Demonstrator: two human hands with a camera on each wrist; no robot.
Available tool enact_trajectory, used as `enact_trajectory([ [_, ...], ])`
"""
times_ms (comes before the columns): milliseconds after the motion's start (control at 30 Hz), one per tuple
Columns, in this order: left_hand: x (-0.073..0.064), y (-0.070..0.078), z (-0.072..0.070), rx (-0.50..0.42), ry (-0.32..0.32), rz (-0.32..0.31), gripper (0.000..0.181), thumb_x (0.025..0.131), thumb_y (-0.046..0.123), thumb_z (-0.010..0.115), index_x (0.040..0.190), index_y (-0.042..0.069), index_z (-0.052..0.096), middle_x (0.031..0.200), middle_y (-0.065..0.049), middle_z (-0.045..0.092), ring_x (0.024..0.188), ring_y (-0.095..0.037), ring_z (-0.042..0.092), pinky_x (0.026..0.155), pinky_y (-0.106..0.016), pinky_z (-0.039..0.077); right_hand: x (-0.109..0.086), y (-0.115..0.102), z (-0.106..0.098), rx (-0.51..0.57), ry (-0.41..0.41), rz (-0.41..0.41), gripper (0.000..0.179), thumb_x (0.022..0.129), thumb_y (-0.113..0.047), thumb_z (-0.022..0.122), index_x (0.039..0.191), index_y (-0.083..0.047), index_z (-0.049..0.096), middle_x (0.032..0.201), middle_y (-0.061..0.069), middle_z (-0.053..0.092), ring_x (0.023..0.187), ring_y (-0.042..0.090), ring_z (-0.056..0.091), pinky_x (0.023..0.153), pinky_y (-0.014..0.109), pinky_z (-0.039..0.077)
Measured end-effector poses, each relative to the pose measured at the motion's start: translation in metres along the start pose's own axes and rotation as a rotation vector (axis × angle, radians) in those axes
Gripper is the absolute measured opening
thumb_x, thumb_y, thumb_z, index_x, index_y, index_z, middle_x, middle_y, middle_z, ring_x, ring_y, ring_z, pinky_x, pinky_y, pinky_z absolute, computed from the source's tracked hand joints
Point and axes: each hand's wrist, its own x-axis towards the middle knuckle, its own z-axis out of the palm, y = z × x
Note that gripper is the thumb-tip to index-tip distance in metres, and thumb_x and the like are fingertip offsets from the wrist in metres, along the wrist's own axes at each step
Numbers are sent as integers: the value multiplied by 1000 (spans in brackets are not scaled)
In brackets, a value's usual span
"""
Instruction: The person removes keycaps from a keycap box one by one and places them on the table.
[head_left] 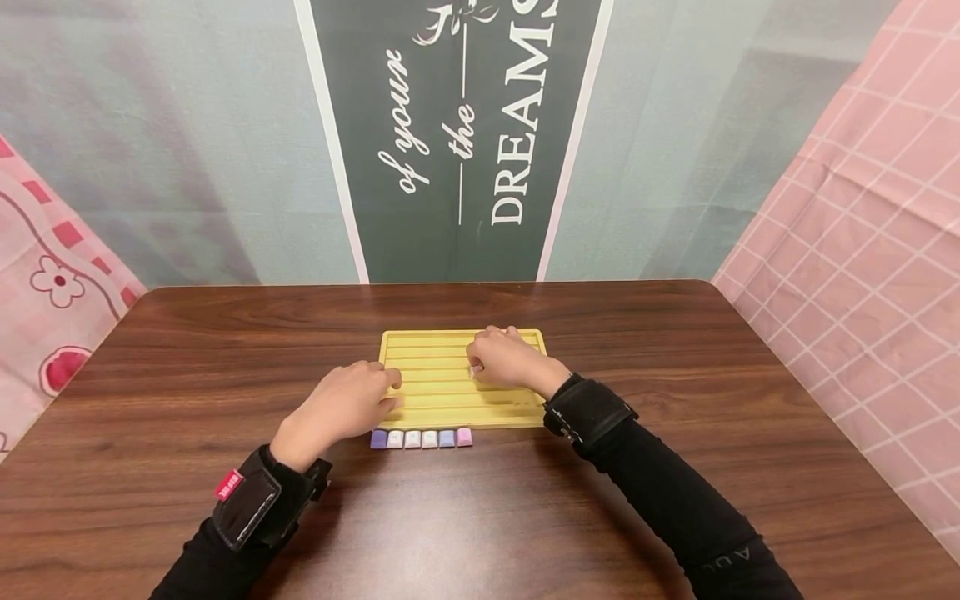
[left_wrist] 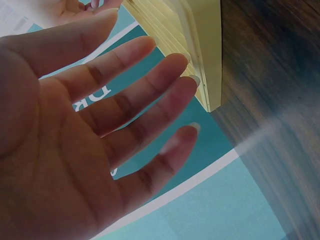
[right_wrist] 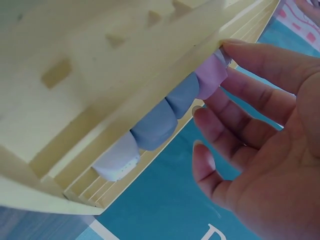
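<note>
A yellow ridged tray lies on the table. My right hand reaches over its right half. In the right wrist view, thumb and index finger pinch a small pale keycap, mostly hidden by the fingers. It sits at the end of a row in the tray, beside a pink keycap, two blue keycaps and a white keycap. Over the tray's left edge hovers my left hand, fingers relaxed and apart, holding nothing; its palm shows in the left wrist view.
Along the tray's near edge lies a line of several keycaps, from a purple keycap at left to a pink keycap at right. The brown wooden table ends at a lettered curtain behind. Pink cloths hang at both sides.
</note>
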Motion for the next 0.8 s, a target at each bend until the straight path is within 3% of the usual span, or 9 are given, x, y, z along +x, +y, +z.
enact_trajectory([
  [467, -1, -3, -1, -3, -1, -24, 21, 84, 19, 67, 99, 4, 63, 87, -9, 62, 79, -25, 60, 62, -39, 46, -5, 1, -1, 0, 43, -14, 16, 83, -16, 65, 69, -15, 56, 72, -5, 48, 81, 17, 45, 70, 36, 27],
  [800, -2, 0, -1, -6, 6, 5, 23, 85, 21, 65, 102, 5, 63, 90, -8, 61, 84, -27, 59, 65, -42, 46, -16, -1, -10, 9, 97, -39, 5, 83, -17, 65, 82, -12, 66, 82, -3, 57, 86, 17, 50, 68, 34, 30],
])
